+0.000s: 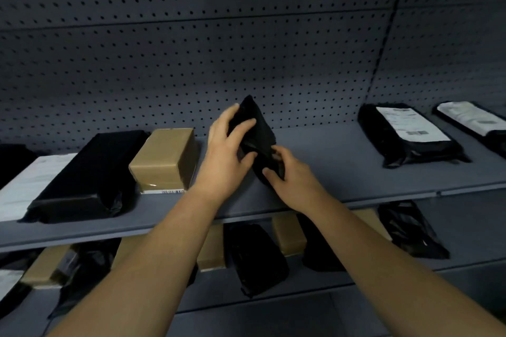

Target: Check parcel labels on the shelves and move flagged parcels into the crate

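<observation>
A small black plastic parcel (258, 128) is tilted up on edge above the middle of the upper shelf (328, 161). My left hand (226, 150) grips its upper left side, fingers wrapped over the top. My right hand (290, 172) holds its lower end from the right. No label shows on the side facing me. No crate is in view.
On the upper shelf lie a brown taped box (164, 159), a long black parcel (90, 172) and a white one (30, 183) at left, and two black parcels with white labels (408, 131) (476, 120) at right. The lower shelf (356, 276) holds several black bags and brown boxes. Pegboard (191, 49) backs the shelves.
</observation>
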Demonstrator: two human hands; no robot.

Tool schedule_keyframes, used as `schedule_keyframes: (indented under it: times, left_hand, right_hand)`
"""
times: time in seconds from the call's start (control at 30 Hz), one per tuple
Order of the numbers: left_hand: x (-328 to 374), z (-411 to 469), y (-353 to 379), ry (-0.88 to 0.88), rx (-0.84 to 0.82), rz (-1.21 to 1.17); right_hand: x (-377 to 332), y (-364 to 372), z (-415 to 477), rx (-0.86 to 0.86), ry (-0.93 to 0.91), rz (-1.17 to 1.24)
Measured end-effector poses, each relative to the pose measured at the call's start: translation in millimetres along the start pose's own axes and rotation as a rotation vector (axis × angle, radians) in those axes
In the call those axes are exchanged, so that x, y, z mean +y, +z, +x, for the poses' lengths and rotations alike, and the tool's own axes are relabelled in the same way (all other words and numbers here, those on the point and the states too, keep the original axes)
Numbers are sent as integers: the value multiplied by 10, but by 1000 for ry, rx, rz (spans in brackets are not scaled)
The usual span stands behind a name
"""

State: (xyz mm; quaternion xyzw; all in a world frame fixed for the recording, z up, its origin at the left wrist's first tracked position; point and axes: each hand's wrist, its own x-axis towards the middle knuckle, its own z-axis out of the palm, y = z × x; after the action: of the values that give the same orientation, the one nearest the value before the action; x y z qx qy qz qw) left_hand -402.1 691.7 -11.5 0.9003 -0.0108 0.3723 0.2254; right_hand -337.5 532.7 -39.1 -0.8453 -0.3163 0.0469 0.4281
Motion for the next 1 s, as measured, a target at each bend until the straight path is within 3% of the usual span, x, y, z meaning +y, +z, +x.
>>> schedule_keyframes:
  times: [0.13, 0.23, 0.4, 0.67, 0.8, 0.87, 1.0]
  left_hand:
    - [115, 8, 99, -203, 117, -402]
    - [122, -25, 217, -427, 70, -664]
    - [98, -117, 361, -426, -56, -349]
    - [163, -148, 407, -401, -26, -306]
    - [227, -48, 424, -335, -111, -182]
    - [226, -25, 501, -369, -208, -141]
    - [215, -61, 659, -441, -276, 9]
  right_hand:
    - [104, -102, 28, -122, 24, -64]
    - [169, -244, 69, -188, 43, -20]
    - [170, -419, 281, -8, 144, 381]
    - [48, -314, 367, -205, 235, 849]
    - [185, -511, 389, -139, 368, 1015]
    - [285, -655, 375, -96, 358, 920]
    - [586, -793, 339, -91, 252, 228]
